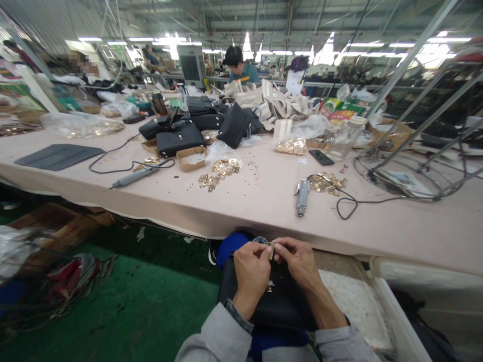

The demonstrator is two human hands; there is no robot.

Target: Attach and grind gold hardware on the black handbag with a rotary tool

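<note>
Both hands low in view, below the near edge of the surface [264, 201], pressed close together. Left hand [251, 274] and right hand [298, 261] meet fingertip to fingertip, pinched on a small gold fitting [271, 245] at the top edge of a black bag [281, 301]. The bag lies on the person's lap right under the hands, a gold clasp [269, 288] showing on its front just below the left hand. Grey sleeves cover both forearms.

Just above the hands, on the surface, a grey power screwdriver [302, 195] lies with its black cord [350, 203] looping off to the right. Touching its far end, a pile of gold hardware [326, 183]. Up and left of the hands, a second heap of gold parts [221, 173]; further left, a pen-shaped corded tool [134, 177]. A phone [321, 157] lies face up beyond the screwdriver. Far above the hands, a stack of finished black bags [188, 128] and a bag of gold pieces [291, 146]. Far left, a flat dark panel [58, 156]. Across the surface, a person in a dark cap [234, 54] is bent over work. Right of the hands, a wire rack base [407, 176]. Green floor [151, 301] to the left.
</note>
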